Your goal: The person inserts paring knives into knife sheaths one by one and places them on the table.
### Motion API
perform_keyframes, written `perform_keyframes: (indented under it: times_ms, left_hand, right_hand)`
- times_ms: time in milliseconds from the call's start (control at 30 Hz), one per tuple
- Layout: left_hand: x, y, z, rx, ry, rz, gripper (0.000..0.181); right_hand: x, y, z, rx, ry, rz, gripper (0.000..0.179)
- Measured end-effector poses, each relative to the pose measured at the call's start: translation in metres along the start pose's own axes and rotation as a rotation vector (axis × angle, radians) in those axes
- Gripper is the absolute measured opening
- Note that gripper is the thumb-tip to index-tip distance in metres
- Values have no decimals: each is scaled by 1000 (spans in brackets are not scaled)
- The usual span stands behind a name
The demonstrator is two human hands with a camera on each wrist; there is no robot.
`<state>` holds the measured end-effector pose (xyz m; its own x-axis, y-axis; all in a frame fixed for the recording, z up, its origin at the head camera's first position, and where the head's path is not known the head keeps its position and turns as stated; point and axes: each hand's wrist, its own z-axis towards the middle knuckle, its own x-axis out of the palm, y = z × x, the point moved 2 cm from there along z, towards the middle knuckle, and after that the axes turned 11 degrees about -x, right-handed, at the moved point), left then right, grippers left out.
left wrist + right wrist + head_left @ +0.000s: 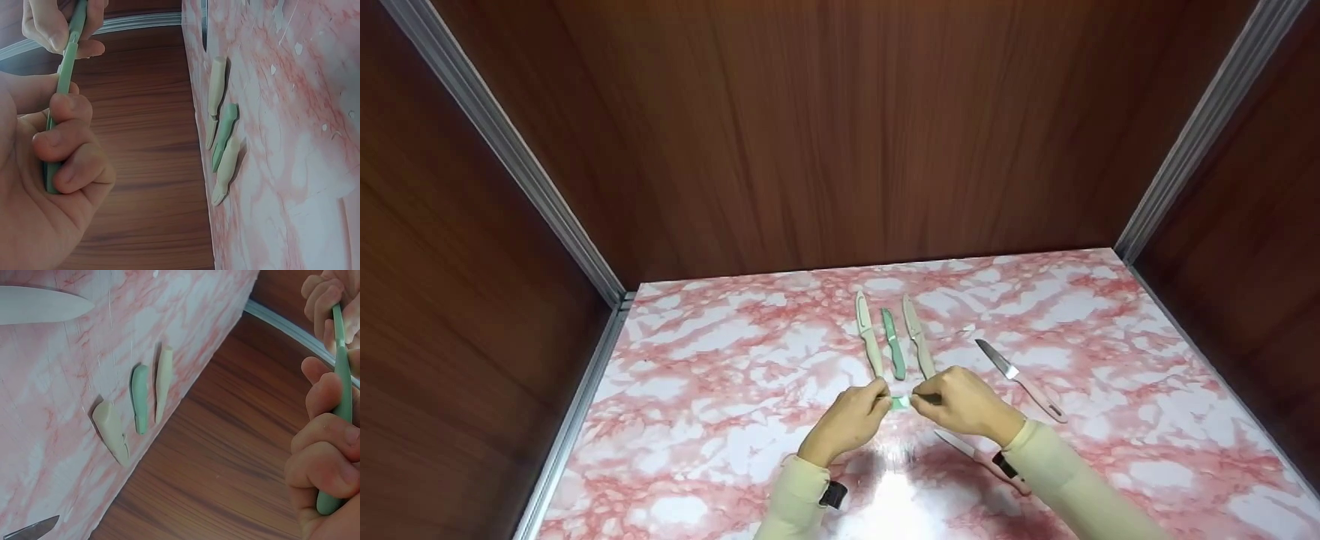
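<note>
Pale yellow sleeves (1084,487) are seen closest, with a black fitting (833,494) worn at each wrist. By the left hand (846,421), one end of a slim green knife (900,403) is gripped, its flat strip clasped under curled fingers; whether bare blade or cover is held there cannot be told. By the right hand (964,401), the rounded handle is enclosed, fingers wrapped along it. Between the two hands, which are held close together above the pink-and-white desk (697,450), a short length of the knife is left exposed. Beyond them, three knives are laid roughly side by side, tips pointed toward the back wall (810,150): a cream knife (864,315) at left, a smaller green one (897,356) in the middle, and a beige knife (913,322) at right. Farther right, a pink-handled knife (1039,394) is set at a slant. Another pink knife (956,442) is partly covered by the right forearm.
</note>
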<state>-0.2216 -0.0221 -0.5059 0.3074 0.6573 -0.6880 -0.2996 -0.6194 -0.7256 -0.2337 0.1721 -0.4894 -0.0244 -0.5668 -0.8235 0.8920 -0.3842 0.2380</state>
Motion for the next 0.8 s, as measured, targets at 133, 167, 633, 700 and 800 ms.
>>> perform_keyframes:
  times_ms: [133, 167, 633, 700, 800]
  left_hand:
    - [1, -1, 0, -3, 4, -3, 18]
    - [1, -1, 0, -4, 3, -3, 18]
    - [-3, -4, 1, -11, 22, -3, 17]
    - [-6, -4, 1, -19, 47, -12, 16]
    - [-10, -4, 1, -24, 68, -12, 16]
  right_hand:
    - [0, 0, 0, -7, -11, -1, 40]
    - [0, 0, 1, -6, -10, -2, 39]
    - [0, -1, 3, 5, 8, -2, 28]
    - [1, -2, 2, 31, 29, 18, 24]
    - [1, -5, 1, 84, 61, 47, 19]
